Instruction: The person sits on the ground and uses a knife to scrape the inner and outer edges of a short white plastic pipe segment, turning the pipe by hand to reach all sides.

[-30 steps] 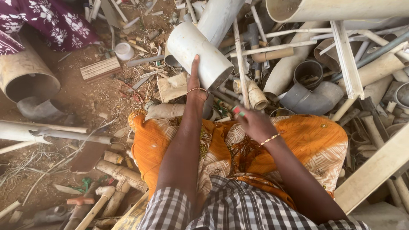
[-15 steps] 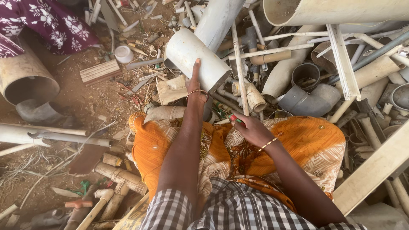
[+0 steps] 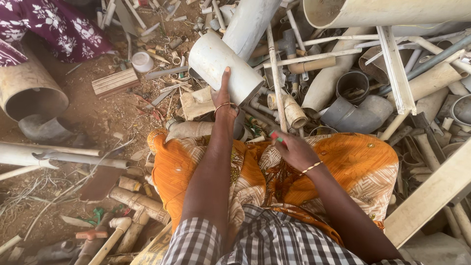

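My left hand [image 3: 224, 100] reaches forward and grips a short, wide white plastic pipe piece [image 3: 221, 65], thumb up along its side. The pipe is tilted, its open end toward the lower right. My right hand [image 3: 289, 147] rests over my lap, closed around a small red and green object [image 3: 275, 138] whose kind I cannot tell. I sit with an orange patterned cloth [image 3: 358, 162] across my knees, facing a heap of scrap pipes.
A pile of grey and beige pipes and fittings [image 3: 353, 93] fills the right side, with a long white slat [image 3: 392, 68] on it. A big beige pipe [image 3: 29, 88] lies at left. Another person's purple floral garment [image 3: 54, 24] shows at top left. Loose pipe bits litter the dirt.
My left hand has kept its hold on the white pipe piece and brought it slightly nearer and leftward. My right hand has stayed over my lap.
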